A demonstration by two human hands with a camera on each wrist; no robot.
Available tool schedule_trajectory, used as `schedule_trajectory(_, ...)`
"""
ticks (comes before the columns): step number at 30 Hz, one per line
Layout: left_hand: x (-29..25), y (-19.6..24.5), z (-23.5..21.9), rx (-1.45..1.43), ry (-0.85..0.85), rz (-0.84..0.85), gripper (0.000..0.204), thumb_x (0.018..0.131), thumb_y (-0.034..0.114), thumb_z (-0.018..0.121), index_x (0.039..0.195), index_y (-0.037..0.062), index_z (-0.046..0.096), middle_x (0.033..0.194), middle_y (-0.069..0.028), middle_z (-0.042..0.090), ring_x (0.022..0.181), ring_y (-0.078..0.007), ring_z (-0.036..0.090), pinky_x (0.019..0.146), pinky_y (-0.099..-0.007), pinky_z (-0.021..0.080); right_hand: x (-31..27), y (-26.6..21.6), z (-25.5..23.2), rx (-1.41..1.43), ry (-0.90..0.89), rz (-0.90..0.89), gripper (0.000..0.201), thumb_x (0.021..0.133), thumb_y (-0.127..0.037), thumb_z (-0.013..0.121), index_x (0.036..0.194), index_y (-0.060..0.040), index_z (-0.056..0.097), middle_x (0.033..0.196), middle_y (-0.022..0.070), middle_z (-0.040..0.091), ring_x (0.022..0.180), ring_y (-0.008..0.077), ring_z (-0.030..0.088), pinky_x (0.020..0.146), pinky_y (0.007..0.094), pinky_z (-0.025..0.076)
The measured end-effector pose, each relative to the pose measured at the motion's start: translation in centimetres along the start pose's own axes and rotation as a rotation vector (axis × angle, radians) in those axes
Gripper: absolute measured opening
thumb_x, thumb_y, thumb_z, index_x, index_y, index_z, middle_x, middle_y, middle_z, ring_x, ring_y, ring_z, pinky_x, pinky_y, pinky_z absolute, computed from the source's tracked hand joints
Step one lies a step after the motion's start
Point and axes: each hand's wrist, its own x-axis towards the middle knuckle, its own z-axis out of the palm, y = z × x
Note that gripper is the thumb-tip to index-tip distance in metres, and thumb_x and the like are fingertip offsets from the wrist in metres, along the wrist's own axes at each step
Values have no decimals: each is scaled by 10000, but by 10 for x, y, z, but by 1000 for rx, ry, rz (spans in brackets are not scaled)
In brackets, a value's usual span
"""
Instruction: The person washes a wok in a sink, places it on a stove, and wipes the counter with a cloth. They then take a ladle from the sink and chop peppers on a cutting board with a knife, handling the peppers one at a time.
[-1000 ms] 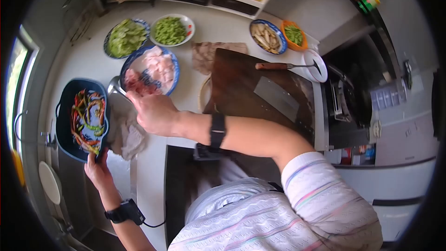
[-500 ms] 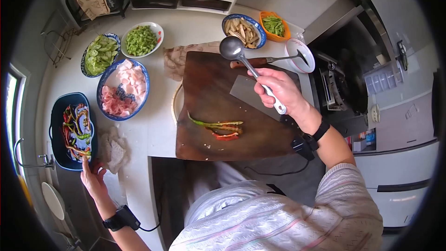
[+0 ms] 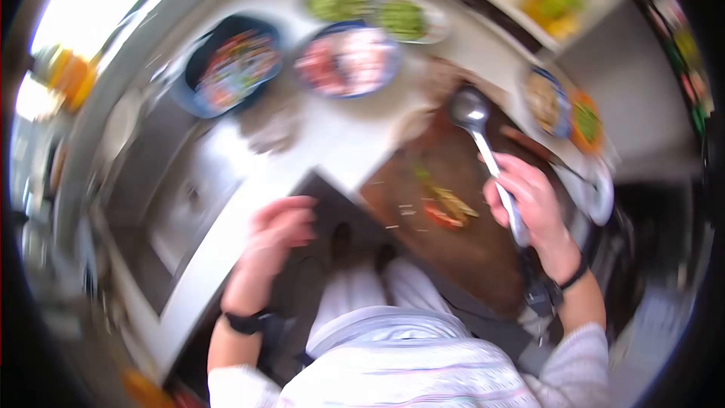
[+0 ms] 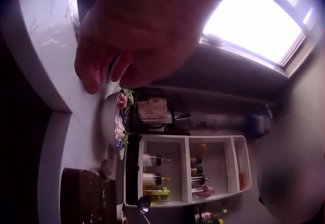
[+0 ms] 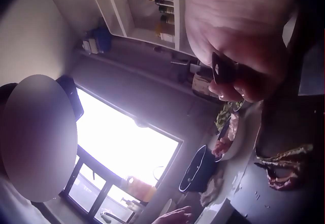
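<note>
My right hand (image 3: 529, 196) grips the pale handle of a metal ladle (image 3: 470, 108) over the dark wooden cutting board (image 3: 483, 257). The ladle's round bowl points away from me, towards the board's far edge. Several long peppers (image 3: 445, 208), red and green with browned skin, lie on the board to the left of that hand. My left hand (image 3: 279, 228) is blurred by motion; it hangs with nothing in it, fingers loosely bent, over the gap between sink and board. In the left wrist view the left hand (image 4: 142, 31) also appears bare. A dark blue basin (image 3: 195, 68) with more peppers stands beside the sink.
A blue-rimmed plate of raw meat (image 3: 346, 97) sits behind the board, with plates of chopped greens (image 3: 402, 20) beyond. At the right are a blue-rimmed plate of pale strips (image 3: 542, 102), an orange basket (image 3: 587, 125), a wooden-handled knife (image 3: 529, 142) and a white bowl (image 3: 602, 193).
The right hand has carried the ladle from beside the basin to over the board. The left hand has left the basin and drawn back towards me. The head view has turned.
</note>
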Motion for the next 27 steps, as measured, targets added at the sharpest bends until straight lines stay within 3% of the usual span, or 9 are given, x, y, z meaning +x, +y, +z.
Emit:
schedule_trajectory(3, -26, 4, 44, 71, -406, -155, 317, 894, 266, 607, 1093, 21, 640, 842, -8, 627, 681, -71, 584, 617, -216, 498, 19, 14, 59, -76, -174, 17, 339, 942, -94, 438, 1245, 54, 401, 767, 119, 640, 568, 128, 600, 527, 214, 485)
schedule_trajectory(5, -30, 0, 55, -73, -621, -97, 354, 904, 276, 613, 1142, 14, 601, 872, -14, 640, 711, -68, 591, 617, -206, 490, 30, 31, 110, 48, -307, -12, 335, 946, -106, 475, 1237, 37, 393, 861, 143, 657, 703, 154, 638, 664, 258, 523)
schedule_trajectory(6, -31, -2, 55, -209, -648, -16, 294, 902, 264, 617, 1052, 11, 621, 846, -15, 633, 696, -70, 594, 583, -204, 484, 35, 33, 130, 15, -405, -10, 332, 942, -118, 512, 1222, 26, 405, 927, 156, 654, 801, 173, 639, 766, 298, 520)
schedule_trajectory(7, -29, -6, 48, -275, -649, 47, 245, 899, 252, 623, 955, 14, 619, 811, -22, 624, 682, -78, 599, 558, -198, 479, 38, 35, 153, 6, -449, -21, 310, 952, -133, 503, 1207, 19, 412, 949, 156, 651, 814, 171, 635, 739, 283, 523)
schedule_trajectory(11, -49, -10, -15, -460, -329, 236, 180, 901, 190, 611, 937, 14, 595, 817, -66, 636, 684, -117, 632, 542, -212, 497, 49, 37, 239, -8, -647, 24, 292, 973, -181, 479, 1196, 3, 436, 1007, 141, 635, 805, 142, 624, 693, 245, 523)
schedule_trajectory(14, -85, 0, -83, -521, -136, 192, 194, 922, 191, 570, 1011, 19, 577, 826, -73, 639, 648, -129, 642, 520, -210, 497, 55, 49, 300, -73, -847, 82, 373, 964, -187, 505, 1279, -13, 408, 1058, 115, 627, 857, 117, 608, 697, 223, 487)
schedule_trajectory(18, -143, -18, -208, -544, 406, 309, 179, 944, 178, 512, 990, 26, 595, 683, -91, 623, 473, -127, 568, 400, -224, 434, 50, 65, 373, -219, -994, 151, 410, 947, -171, 536, 1310, -30, 407, 1149, 80, 604, 955, 133, 610, 735, 225, 466)
schedule_trajectory(23, -230, -51, -358, -182, 1086, 334, 199, 946, 149, 478, 1060, 51, 608, 568, 6, 505, 420, -66, 421, 379, -209, 339, 56, 83, 415, -307, -1044, 283, 369, 947, -177, 535, 1270, -20, 450, 1079, 94, 632, 902, 154, 639, 721, 238, 497)
schedule_trajectory(27, -256, -67, -487, 739, 1592, 227, 226, 864, 168, 537, 984, 18, 656, 736, -150, 661, 620, -264, 635, 591, -363, 493, 57, 90, 431, -336, -1017, 343, 342, 941, -183, 546, 1231, -12, 485, 1031, 96, 638, 874, 162, 643, 708, 249, 503)
